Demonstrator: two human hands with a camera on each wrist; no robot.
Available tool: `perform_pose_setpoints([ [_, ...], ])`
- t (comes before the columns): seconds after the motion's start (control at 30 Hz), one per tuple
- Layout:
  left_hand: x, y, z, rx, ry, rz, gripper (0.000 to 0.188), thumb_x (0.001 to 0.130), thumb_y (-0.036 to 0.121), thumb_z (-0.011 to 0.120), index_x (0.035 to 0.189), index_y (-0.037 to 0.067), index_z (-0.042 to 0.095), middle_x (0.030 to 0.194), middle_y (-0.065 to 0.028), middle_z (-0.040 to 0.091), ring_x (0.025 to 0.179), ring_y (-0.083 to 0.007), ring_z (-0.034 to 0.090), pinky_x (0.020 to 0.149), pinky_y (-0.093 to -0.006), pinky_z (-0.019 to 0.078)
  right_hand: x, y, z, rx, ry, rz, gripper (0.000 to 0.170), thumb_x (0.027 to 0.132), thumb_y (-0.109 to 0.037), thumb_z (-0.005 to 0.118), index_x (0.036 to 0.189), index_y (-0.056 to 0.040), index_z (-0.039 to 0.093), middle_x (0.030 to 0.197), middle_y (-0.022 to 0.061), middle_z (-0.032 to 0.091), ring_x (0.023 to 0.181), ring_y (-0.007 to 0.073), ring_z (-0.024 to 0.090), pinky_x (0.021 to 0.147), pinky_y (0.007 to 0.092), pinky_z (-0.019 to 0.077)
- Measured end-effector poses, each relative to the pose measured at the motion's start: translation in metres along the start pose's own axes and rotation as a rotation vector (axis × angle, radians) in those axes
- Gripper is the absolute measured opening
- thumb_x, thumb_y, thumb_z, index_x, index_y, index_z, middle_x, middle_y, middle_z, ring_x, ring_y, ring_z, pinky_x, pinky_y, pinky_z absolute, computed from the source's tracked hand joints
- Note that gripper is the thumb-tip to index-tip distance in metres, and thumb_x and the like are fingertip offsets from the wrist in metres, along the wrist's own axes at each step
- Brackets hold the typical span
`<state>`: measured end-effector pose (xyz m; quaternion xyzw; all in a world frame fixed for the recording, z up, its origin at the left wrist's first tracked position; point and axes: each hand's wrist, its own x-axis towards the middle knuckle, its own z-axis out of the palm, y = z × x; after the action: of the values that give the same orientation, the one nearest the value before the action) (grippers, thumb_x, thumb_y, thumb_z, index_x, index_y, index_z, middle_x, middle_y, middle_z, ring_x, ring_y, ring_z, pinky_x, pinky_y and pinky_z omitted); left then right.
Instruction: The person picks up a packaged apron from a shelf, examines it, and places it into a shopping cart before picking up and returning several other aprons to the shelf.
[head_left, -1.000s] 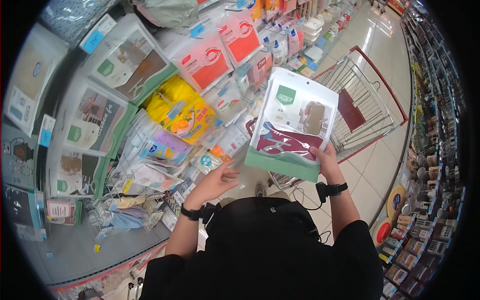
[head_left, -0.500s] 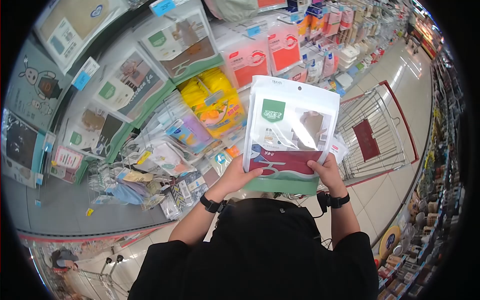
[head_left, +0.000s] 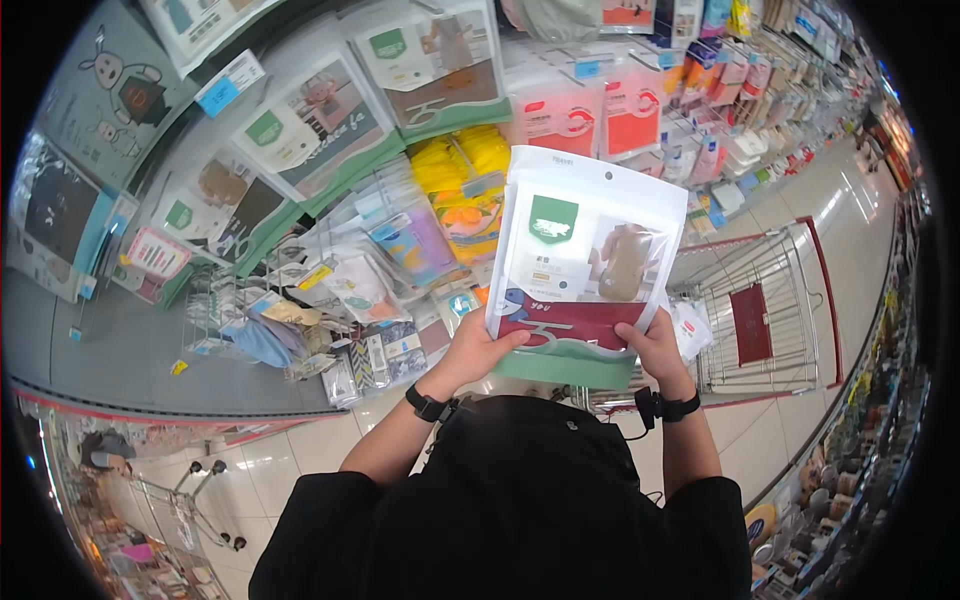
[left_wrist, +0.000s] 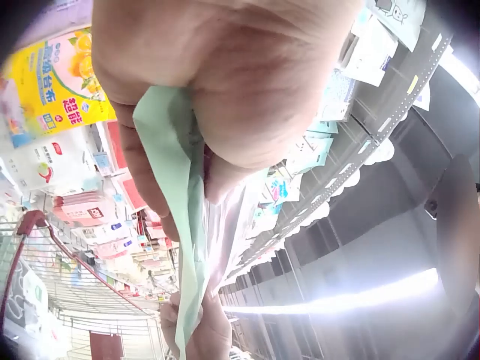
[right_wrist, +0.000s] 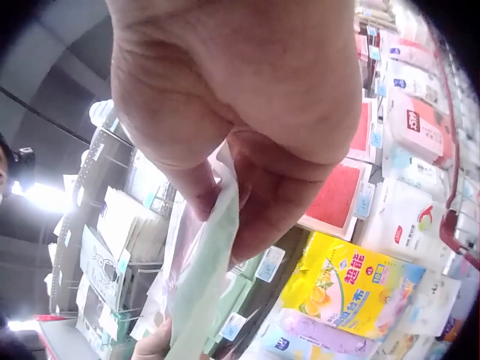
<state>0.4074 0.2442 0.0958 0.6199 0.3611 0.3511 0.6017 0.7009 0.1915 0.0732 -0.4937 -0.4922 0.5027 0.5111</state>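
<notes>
A packaged apron in a flat white and green pouch is held up in front of the body. Dark red folded fabric shows through its clear window, beside a photo of a brown apron. My left hand grips its lower left edge with the thumb across the front. At the lower right edge, my right hand pinches it the same way. In the left wrist view, the pouch's green bottom runs between thumb and fingers. The right wrist view shows the pouch edge-on, its far side between the right thumb and fingers.
A shopping cart with a white package inside stands on the tiled floor to the right. Hanging racks to the left and ahead bear similar pouches, yellow packs and red packs. Another cart is at lower left.
My left hand has come from beside the rack to grip the pouch's left edge. The pouch is now more upright, held in both hands. The head view has turned left.
</notes>
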Motion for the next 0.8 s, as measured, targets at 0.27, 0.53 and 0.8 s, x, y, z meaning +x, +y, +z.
perform_pose_setpoints([
  [0.27, -0.023, 0.001, -0.043, 0.007, 0.194, 0.090, 0.028, 0.085, 0.008, 0.068, 0.111, 0.000, 0.060, 0.101, -0.0038, 0.066, 0.090, -0.0087, 0.059, 0.081, -0.0274, 0.0483, 0.002, 0.052, 0.010, 0.133, -0.177, 0.085, 0.047, 0.087, -0.018, 0.063, 0.127, -0.0042, 0.045, 0.101, 0.0076, 0.063, 0.084, 0.0136, 0.062, 0.062, 0.0242, 0.0512],
  [0.53, -0.064, 0.009, -0.125, 0.061, 0.620, 0.171, 0.030, 0.082, 0.007, 0.070, 0.110, 0.000, 0.061, 0.099, -0.0046, 0.067, 0.088, -0.0103, 0.060, 0.078, -0.0270, 0.0497, -0.032, 0.152, -0.003, -0.621, -0.321, 0.262, 0.037, 0.080, -0.011, 0.069, 0.113, 0.0001, 0.056, 0.082, 0.0105, 0.069, 0.070, 0.0138, 0.063, 0.063, 0.0282, 0.0511],
  [0.8, -0.110, 0.024, -0.189, 0.040, 0.910, 0.309, 0.031, 0.082, 0.005, 0.069, 0.110, -0.003, 0.059, 0.102, -0.0073, 0.066, 0.091, -0.0140, 0.062, 0.081, -0.0290, 0.0507, -0.048, 0.205, -0.009, -0.848, -0.419, 0.396, 0.042, 0.074, -0.025, 0.071, 0.107, -0.0059, 0.055, 0.087, 0.0162, 0.069, 0.086, 0.0315, 0.067, 0.074, 0.0399, 0.0517],
])
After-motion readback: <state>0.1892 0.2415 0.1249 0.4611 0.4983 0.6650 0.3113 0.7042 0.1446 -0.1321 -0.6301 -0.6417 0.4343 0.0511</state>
